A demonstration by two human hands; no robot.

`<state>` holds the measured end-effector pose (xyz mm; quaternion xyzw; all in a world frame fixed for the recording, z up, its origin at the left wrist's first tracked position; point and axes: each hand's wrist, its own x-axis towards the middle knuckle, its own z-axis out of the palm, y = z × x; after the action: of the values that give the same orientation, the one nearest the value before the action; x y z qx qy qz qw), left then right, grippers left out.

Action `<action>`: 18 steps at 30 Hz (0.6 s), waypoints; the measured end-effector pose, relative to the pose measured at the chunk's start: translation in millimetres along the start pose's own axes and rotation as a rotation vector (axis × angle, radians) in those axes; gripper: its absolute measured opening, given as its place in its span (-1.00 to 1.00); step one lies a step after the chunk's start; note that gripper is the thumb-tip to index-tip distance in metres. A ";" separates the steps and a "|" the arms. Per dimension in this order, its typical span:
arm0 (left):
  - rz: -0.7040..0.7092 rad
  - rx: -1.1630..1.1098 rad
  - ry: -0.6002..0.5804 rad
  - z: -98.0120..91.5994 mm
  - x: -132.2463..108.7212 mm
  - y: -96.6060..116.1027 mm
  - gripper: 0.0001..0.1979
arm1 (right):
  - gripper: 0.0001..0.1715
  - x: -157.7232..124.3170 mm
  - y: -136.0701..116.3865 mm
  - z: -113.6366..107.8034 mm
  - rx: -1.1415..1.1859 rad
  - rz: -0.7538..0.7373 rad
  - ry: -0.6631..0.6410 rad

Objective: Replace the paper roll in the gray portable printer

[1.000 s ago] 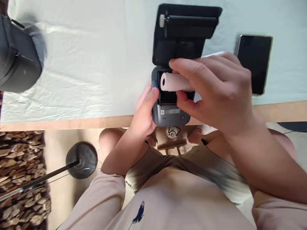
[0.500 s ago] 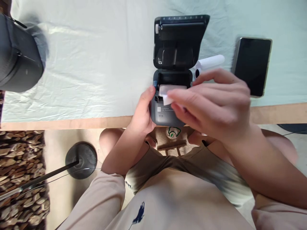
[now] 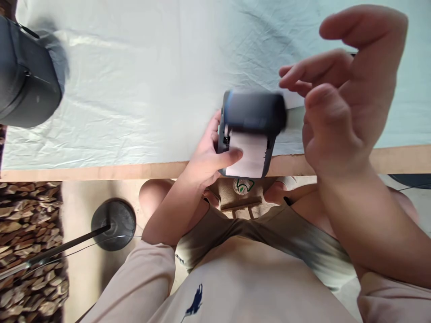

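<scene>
A small dark portable label printer (image 3: 267, 159) is gripped by my left hand (image 3: 206, 157) at the table's front edge. Its hinged lid (image 3: 256, 112) is blurred and stands partly down over the body. A strip of white paper (image 3: 251, 157) hangs out over the printer's front, and my left thumb presses on it. To the right, my right hand (image 3: 357, 98) is raised off the printer, fingers curved and apart, holding nothing. It covers nearly all of the phone and of the white paper roll seen earlier.
A pale green cloth (image 3: 141, 89) covers the table, with a wooden edge (image 3: 101, 172) along the front. A dark zipped case (image 3: 28, 76) stands at the far left. Below it are a round black stand base (image 3: 114, 224) and a patterned rug (image 3: 30, 251).
The printer's lid has swung from upright to partly down. A paper strip now lies over the front under my left thumb. My right hand has let go of the paper and moved up and right.
</scene>
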<state>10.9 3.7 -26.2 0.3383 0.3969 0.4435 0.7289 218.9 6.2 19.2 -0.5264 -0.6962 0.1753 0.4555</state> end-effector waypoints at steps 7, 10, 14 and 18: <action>0.072 -0.101 -0.009 1.8 2.0 -4.6 -0.21 | -0.33 -6.0 13.1 8.3 0.210 0.132 -0.313; 0.090 -0.128 -0.005 3.6 3.2 -3.8 -0.32 | -0.24 -7.3 11.3 9.1 0.216 0.150 -0.406; 0.070 -0.091 0.000 4.7 3.3 -0.5 -0.45 | -0.27 -8.3 7.3 7.3 0.156 0.125 -0.399; 0.021 -0.145 0.040 12.1 7.4 2.6 -0.65 | -0.29 -7.9 11.0 3.3 -0.025 0.065 -0.367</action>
<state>22.7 9.8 -20.5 0.2797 0.3747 0.4855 0.7387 222.7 4.2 6.0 -0.5132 -0.7525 0.2743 0.3084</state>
